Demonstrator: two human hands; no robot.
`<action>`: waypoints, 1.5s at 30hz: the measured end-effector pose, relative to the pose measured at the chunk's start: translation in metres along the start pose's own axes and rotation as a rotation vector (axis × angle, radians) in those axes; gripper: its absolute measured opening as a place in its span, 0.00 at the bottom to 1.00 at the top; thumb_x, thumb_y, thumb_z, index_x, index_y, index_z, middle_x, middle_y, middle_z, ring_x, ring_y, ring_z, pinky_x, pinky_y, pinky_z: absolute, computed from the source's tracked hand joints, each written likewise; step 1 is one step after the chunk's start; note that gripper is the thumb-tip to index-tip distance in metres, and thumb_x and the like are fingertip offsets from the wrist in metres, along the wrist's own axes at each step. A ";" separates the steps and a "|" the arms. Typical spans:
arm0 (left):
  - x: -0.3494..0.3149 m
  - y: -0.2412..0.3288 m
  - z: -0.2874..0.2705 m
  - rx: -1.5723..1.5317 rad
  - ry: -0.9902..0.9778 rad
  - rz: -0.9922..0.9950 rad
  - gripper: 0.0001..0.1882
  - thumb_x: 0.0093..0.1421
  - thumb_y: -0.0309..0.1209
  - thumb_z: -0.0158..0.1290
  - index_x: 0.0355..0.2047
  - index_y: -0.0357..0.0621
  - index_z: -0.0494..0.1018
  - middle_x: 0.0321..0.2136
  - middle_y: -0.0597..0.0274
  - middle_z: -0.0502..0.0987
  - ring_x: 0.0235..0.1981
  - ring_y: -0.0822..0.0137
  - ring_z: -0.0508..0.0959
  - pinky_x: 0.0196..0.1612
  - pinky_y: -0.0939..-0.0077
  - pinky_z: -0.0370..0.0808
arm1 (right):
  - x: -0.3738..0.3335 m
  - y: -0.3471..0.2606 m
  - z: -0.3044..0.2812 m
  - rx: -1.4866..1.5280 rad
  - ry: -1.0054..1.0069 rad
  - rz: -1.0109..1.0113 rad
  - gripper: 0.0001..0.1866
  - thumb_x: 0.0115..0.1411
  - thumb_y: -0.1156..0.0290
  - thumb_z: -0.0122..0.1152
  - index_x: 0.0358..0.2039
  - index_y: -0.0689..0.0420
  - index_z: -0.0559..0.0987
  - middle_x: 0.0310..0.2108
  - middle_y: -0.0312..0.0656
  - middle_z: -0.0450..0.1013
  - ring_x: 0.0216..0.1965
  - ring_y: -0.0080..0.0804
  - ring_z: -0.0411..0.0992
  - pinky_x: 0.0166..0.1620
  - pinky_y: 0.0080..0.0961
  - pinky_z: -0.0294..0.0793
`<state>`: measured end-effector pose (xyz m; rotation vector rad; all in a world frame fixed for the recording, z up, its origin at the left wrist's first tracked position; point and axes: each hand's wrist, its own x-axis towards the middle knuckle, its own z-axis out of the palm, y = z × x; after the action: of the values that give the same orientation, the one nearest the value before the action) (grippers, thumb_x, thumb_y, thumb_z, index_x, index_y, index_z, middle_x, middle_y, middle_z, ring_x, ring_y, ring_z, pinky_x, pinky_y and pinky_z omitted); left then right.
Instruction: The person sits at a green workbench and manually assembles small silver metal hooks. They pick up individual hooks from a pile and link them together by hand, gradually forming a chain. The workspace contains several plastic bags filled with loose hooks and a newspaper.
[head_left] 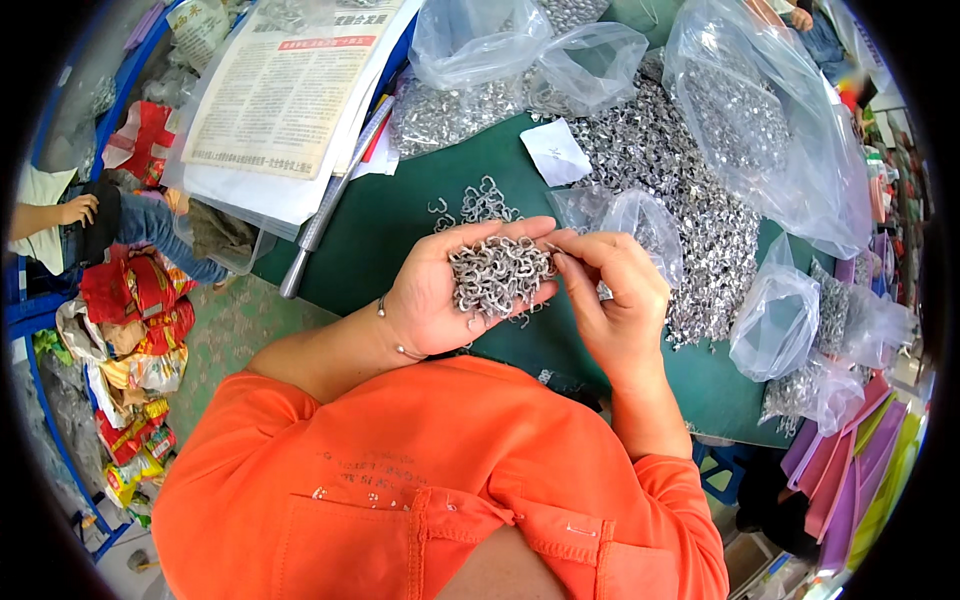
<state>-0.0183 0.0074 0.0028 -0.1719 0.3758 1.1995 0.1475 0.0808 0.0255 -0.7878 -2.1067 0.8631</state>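
While my left hand (445, 290) lies palm up just above the near edge of the green bench (400, 230), its fingers are loosely cupped around a heap of small bent metal clips (497, 275) resting in the palm. My right hand (620, 300) sits just beside it, thumb and forefinger pressed together at the heap's right edge, pinching what looks like 1 clip, though I cannot tell for sure. A few clips hang tangled off the palm's lower side; I judge that a sharp tug could drag a cluster off with the one I pinch and drop it into my orange lap, or tip the whole heap. Just beyond my fingers a small scatter of loose clips (480, 203) lies on the bench, with a half-open clear bag (630, 220) near my right hand. Farther back spreads a broad pile of clips (700, 210), more clear bags (770, 110), a white paper scrap (555, 152) and a newspaper (285, 85).
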 end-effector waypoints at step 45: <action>0.002 -0.001 0.000 -0.063 -0.043 -0.018 0.21 0.65 0.35 0.38 0.53 0.34 0.64 0.51 0.50 0.69 0.52 0.58 0.71 0.56 0.60 0.68 | -0.001 -0.001 0.001 0.310 -0.017 0.054 0.08 0.49 0.86 0.61 0.31 0.62 0.77 0.32 0.40 0.76 0.31 0.29 0.74 0.32 0.23 0.73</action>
<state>-0.0171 0.0084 0.0018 -0.2033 0.2989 1.1958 0.1470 0.0788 0.0250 -0.6761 -1.9095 1.1945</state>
